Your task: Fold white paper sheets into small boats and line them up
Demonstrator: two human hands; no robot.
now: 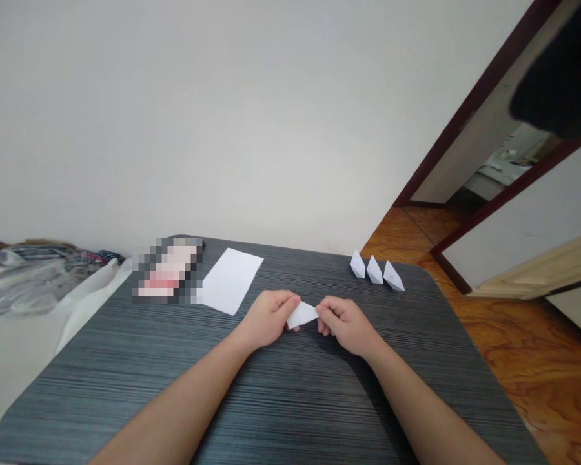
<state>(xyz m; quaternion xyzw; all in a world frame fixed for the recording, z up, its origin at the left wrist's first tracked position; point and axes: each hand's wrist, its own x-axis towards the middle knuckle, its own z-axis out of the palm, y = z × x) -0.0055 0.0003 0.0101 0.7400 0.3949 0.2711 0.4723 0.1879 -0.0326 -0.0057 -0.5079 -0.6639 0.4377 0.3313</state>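
Observation:
A small folded piece of white paper (302, 315) is held between both hands above the middle of the dark table. My left hand (270, 318) pinches its left side, thumb on top. At its right, pointed end my right hand (343, 323) grips with thumb and fingers closed. Beyond the left hand lies a flat white paper sheet (233, 281). Three folded paper boats stand in a row at the back right: a left one (357, 265), a middle one (374, 271) and a right one (393, 278).
The dark wood-grain table (290, 407) stands against a pale wall (252, 129). At its back left is a pixelated, unreadable item (167, 271). Plastic-covered things (43, 278) sit off the left edge. To the right are a wooden floor (523, 355) and a doorway.

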